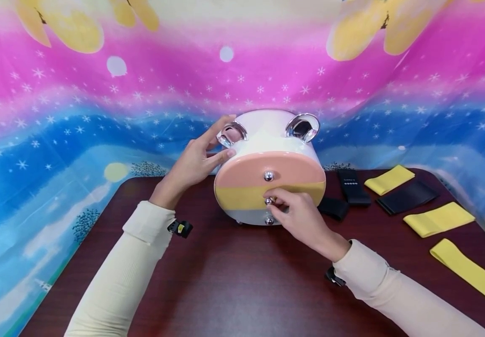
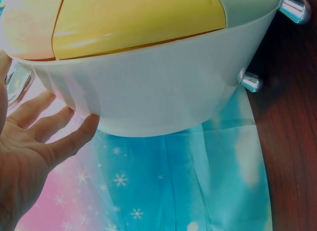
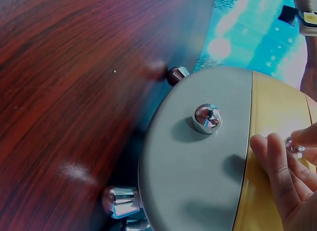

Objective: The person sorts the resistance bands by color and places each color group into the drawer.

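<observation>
A small white oval drawer box [image 1: 263, 135] with shiny ears stands on the table, its pink, yellow and grey drawer fronts facing me. Each front carries a round silver knob. My right hand [image 1: 303, 217] pinches the middle knob [image 1: 268, 201], on the yellow drawer [image 1: 238, 199]. In the right wrist view the thumb and fingers meet at that knob, beside the grey drawer [image 3: 208, 171]. The left hand [image 1: 194, 161] rests against the box's left side, around the left ear [image 1: 231, 133]. Its fairly straight, spread fingers [image 2: 74, 142] touch the white wall in the left wrist view.
To the right lie yellow bands [image 1: 438, 219] and black bands [image 1: 408, 196], several in all. One black band [image 1: 333, 208] lies close by the box's right side. A patterned cloth [image 1: 175, 84] hangs behind the dark wooden table [image 1: 225, 281].
</observation>
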{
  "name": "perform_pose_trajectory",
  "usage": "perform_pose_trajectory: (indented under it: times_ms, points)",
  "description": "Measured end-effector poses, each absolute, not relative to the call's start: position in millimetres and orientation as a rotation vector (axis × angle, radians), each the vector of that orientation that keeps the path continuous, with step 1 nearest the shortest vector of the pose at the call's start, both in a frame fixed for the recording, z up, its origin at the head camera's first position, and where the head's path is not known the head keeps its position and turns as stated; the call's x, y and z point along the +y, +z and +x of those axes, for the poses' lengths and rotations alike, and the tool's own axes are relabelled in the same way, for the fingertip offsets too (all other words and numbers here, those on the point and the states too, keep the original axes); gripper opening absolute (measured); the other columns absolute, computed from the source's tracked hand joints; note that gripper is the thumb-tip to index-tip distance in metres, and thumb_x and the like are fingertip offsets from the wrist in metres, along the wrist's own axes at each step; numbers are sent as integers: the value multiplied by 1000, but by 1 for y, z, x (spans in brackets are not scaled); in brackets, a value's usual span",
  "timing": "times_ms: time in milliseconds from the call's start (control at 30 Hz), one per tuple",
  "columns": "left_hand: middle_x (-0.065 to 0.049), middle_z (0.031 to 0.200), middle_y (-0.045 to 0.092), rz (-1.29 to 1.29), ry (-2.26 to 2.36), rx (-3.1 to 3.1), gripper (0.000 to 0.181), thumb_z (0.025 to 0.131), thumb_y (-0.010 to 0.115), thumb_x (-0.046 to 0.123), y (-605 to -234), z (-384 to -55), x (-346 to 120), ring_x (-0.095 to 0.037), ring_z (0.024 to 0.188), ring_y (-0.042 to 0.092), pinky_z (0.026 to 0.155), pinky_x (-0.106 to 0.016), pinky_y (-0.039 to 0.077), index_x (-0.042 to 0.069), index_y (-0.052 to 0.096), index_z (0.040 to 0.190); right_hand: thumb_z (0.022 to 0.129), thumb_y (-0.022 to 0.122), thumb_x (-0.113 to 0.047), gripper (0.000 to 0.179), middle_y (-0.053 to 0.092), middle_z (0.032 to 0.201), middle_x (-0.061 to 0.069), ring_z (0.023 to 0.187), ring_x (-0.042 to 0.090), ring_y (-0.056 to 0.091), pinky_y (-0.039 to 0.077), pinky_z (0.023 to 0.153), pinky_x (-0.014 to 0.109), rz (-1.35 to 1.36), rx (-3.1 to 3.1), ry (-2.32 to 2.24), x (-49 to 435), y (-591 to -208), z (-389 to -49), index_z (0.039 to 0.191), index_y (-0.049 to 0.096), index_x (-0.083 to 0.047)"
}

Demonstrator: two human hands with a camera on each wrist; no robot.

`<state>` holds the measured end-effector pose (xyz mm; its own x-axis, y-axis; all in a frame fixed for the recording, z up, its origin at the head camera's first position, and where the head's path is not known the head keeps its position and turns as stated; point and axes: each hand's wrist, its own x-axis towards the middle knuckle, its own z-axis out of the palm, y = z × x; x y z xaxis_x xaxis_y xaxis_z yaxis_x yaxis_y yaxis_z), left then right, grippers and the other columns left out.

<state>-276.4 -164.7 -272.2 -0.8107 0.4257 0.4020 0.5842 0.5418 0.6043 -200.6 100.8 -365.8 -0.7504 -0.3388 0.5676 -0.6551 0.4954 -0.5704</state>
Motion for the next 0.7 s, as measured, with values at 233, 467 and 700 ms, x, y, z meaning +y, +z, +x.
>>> perform_pose_trajectory:
  times_ms: [233,467,700]
  points:
    - [-7,158,54,-841,-1117,-2582,73,102,69,34,-272,-276,-164,-29,140,59,108,-52,56,50,30,162,90,79,0,21,77,87,4,76,13,69,61,68,30,815,-2374,1134,101,-365,-198,110,78,-7]
    - [-9,154,58,-853,-1122,-2580,73,103,69,34,-272,-276,-164,-29,141,59,108,-52,55,50,30,162,90,79,0,21,79,91,4,78,12,72,64,70,29,858,-2379,1108,104,-365,-187,108,77,-9]
    - [-10,153,59,-855,-1127,-2574,74,102,70,33,-272,-277,-165,-29,140,59,108,-53,55,50,30,162,89,78,3,21,78,90,0,80,9,74,63,71,27,912,-2356,1098,106,-365,-168,106,76,-9]
